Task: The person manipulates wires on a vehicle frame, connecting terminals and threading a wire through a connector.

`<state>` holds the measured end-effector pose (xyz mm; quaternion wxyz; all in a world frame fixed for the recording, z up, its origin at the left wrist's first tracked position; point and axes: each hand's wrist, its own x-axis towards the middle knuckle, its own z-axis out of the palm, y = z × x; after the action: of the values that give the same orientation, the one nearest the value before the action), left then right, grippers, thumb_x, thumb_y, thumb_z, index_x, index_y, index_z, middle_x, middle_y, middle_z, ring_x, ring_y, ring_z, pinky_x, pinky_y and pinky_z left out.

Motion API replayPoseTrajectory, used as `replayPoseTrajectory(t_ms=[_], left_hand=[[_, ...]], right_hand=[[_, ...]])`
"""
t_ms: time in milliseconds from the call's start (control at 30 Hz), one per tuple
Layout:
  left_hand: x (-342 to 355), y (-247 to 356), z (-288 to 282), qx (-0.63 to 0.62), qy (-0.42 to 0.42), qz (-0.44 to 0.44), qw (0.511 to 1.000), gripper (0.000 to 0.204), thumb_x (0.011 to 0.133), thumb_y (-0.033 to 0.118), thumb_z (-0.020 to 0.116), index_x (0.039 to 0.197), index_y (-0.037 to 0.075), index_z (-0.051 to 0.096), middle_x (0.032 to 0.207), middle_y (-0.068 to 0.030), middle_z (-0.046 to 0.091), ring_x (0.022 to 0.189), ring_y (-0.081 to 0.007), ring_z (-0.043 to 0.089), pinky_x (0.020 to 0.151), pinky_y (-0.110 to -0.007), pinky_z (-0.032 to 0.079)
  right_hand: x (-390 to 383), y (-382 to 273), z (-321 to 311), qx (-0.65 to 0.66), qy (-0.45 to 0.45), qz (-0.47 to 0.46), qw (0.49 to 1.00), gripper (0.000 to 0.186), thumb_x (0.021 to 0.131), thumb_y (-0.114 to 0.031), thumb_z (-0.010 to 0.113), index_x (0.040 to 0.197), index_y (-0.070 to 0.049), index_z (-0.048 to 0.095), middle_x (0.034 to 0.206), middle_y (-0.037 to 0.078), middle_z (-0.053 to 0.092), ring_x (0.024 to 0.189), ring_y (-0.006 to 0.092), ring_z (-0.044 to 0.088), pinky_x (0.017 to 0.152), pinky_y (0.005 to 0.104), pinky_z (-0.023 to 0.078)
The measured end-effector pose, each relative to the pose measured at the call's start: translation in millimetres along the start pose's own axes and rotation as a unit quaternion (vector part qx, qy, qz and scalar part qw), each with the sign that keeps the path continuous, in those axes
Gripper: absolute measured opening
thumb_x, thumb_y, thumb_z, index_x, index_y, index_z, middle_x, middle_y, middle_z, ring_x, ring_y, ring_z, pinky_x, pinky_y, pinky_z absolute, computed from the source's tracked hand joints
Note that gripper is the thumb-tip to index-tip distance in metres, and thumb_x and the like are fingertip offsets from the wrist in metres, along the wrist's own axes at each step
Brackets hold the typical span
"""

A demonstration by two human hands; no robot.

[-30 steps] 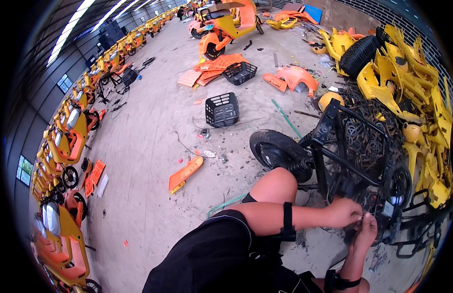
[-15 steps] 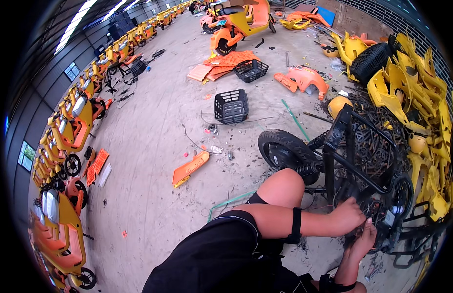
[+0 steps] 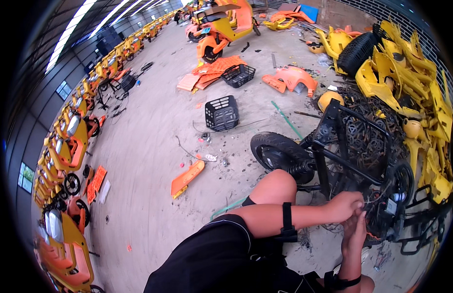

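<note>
A stripped black scooter frame (image 3: 354,163) lies at my right, its rear wheel (image 3: 280,152) toward the upper left. Both of my hands meet low beside it, over a tangle of wires. My left hand (image 3: 344,205) is closed, its fingers pinched on a thin wire (image 3: 373,200) that curves toward the frame. Just below, my right hand (image 3: 354,228) is closed too, thumb up against the left fingers; what lies between its fingers is hidden. An orange wire (image 3: 373,236) shows beside the right hand. Right of the hands sits a dark part with a pale label (image 3: 391,207).
Yellow body panels (image 3: 426,122) are heaped along the right, next to a pile of dark metal parts (image 3: 360,122). Black baskets (image 3: 221,113) and orange panels (image 3: 188,178) lie on the floor ahead. Scooters (image 3: 72,146) line the left side.
Both hands have shifted slightly left, away from the frame's wiring, and come closer together. The orange wire now shows beside the right hand. The whole view has turned slightly.
</note>
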<state>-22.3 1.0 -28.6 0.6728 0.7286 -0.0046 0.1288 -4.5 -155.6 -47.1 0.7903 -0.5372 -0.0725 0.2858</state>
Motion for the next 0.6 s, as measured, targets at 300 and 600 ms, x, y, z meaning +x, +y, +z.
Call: replayPoseTrajectory(t_ms=[300,600], left_hand=[[2,-3,-4,-0.193,-0.063,-0.150,0.968,0.011,0.087,0.006,0.074,0.089,-0.002,0.067,0.079,-0.0068,0.069,0.069,-0.0109,0.066,0.059,-0.026,0.056],[7,8,-2,-0.147,-0.063,-0.150,0.976,0.008,0.087,0.006,0.072,0.091,-0.002,0.071,0.084,-0.0043,0.071,0.076,-0.0089,0.063,0.067,-0.026,0.053]], right_hand=[[-4,-4,0,-0.029,-0.017,0.023,0.999,0.058,0.102,-0.054,0.039,0.129,-0.005,0.051,0.116,0.008,0.063,0.104,0.0172,0.060,0.086,0.0340,0.046],[-6,-9,-4,0.003,0.008,0.013,1.000,0.057,0.103,-0.054,0.038,0.124,-0.004,0.055,0.112,0.008,0.064,0.101,0.0178,0.060,0.081,0.0319,0.045]])
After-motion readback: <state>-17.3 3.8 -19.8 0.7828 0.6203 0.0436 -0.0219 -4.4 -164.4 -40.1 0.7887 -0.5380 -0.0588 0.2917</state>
